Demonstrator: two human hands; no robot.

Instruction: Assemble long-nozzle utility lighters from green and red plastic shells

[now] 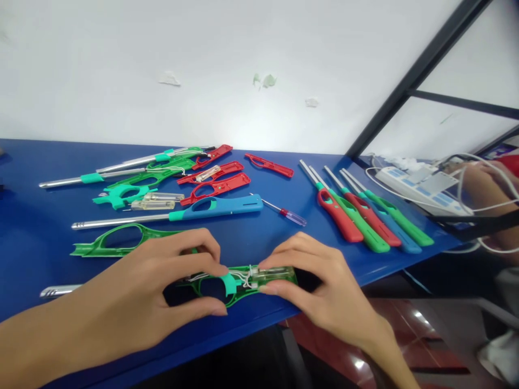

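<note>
1. Green casing (244,295): near edge of surface (243,240), between the hands, long axis left-right.
2. Left hand (138,286): grips casing around teal trigger (230,283).
3. Right hand (328,278), nearer right end: pinches clear tank (275,274).

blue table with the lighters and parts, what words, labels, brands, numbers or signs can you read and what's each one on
None: no text can be read anywhere in the view.
White device with blue patches: any markings are too small and blurred to read.
Screwdriver, blue lighter, clear tank: no lettering can be made out.
</note>
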